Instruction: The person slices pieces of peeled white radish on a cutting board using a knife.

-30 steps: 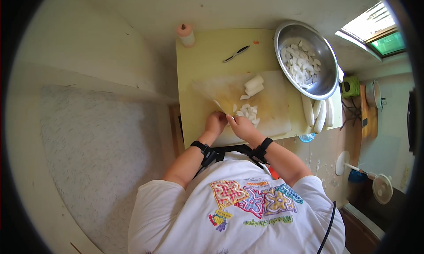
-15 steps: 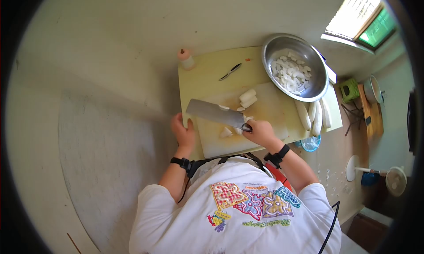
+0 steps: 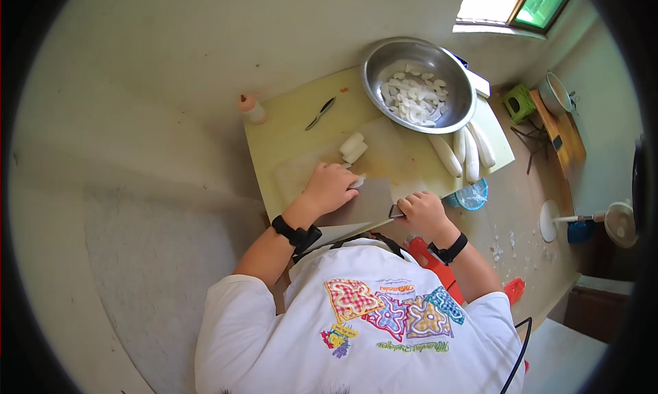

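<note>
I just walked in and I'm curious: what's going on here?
Someone seems to be cutting up white vegetables. The right hand grips a cleaver by its handle; the left hand is at the blade, over the board, with a bit of white slice by its fingers. Two thick pieces lie just beyond. The bowl already holds many slices, and several whole vegetables lie beside it.

The left arm (image 3: 264, 248) slants forward and inward, ending in the left hand (image 3: 331, 188), palm down, fingers (image 3: 343, 175) bent, pointing rightward. The right arm (image 3: 474, 269) angles inward; the right hand (image 3: 421, 209) is curled in a grip. The hands are apart, the left slightly farther forward.
</note>
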`<action>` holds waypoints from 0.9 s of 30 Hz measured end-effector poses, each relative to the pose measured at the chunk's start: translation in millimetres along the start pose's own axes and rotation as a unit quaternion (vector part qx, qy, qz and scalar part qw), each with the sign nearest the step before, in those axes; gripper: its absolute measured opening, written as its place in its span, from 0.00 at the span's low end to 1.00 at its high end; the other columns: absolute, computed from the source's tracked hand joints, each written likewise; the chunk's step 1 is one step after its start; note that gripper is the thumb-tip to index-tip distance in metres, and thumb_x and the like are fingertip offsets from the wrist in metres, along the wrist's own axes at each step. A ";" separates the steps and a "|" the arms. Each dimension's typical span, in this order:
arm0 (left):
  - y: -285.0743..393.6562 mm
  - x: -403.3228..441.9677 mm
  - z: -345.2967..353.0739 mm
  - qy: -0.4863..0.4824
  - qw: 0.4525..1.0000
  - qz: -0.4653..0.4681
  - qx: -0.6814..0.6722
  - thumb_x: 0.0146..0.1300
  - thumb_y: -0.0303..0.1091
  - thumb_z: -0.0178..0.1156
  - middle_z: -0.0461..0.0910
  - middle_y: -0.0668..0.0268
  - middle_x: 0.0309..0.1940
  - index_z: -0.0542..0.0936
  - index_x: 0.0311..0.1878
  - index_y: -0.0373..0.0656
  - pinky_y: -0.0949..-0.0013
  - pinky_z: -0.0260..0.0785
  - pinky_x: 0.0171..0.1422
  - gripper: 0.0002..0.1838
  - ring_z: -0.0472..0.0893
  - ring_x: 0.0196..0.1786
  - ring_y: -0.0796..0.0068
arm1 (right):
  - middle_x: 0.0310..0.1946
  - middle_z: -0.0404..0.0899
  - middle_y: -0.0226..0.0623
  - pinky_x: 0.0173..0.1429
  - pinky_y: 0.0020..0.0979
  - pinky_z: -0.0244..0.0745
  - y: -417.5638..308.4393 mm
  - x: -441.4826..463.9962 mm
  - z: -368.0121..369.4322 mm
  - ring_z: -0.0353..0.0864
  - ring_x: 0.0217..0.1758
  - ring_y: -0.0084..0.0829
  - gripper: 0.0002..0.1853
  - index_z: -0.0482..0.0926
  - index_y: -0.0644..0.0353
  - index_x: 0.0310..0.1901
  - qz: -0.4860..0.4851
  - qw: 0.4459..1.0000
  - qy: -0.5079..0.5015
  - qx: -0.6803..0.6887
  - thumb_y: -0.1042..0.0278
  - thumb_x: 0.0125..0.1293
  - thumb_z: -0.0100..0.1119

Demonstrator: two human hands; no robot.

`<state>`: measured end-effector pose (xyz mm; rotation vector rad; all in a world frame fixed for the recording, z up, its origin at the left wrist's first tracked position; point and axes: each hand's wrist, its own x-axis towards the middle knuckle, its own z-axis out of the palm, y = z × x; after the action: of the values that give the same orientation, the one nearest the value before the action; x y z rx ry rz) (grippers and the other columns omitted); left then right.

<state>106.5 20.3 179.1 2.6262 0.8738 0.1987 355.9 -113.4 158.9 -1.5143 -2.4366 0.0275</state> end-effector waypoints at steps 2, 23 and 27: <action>6.3 5.0 1.6 -0.040 0.999 0.006 0.031 0.58 0.43 0.64 0.85 0.68 0.40 0.85 0.43 0.49 0.57 0.65 0.57 0.13 0.79 0.50 0.64 | 0.24 0.78 0.29 0.37 0.34 0.74 -1.4 -6.0 -1.0 0.81 0.31 0.33 0.15 0.78 0.53 0.32 0.002 1.000 0.015 -0.013 0.55 0.47 0.69; -94.3 12.2 95.0 -0.086 0.954 -0.218 -0.185 0.59 0.43 0.65 0.86 0.58 0.33 0.87 0.38 0.45 0.59 0.76 0.46 0.13 0.84 0.39 0.56 | 0.24 0.80 0.45 0.35 0.42 0.76 10.8 -103.0 25.9 0.81 0.30 0.48 0.10 0.80 0.61 0.30 0.290 0.951 -0.001 0.111 0.64 0.49 0.66; -81.1 25.9 116.9 -0.140 0.959 -0.203 -0.139 0.55 0.41 0.67 0.85 0.59 0.33 0.87 0.39 0.46 0.58 0.76 0.49 0.12 0.83 0.39 0.59 | 0.26 0.80 0.46 0.37 0.43 0.77 9.5 -111.2 21.6 0.81 0.31 0.48 0.12 0.79 0.61 0.32 0.357 0.923 0.004 0.145 0.62 0.52 0.65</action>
<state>111.0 61.5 40.5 2.0962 1.1609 -0.1474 405.3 -204.6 112.2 -2.1318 -1.6436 0.4941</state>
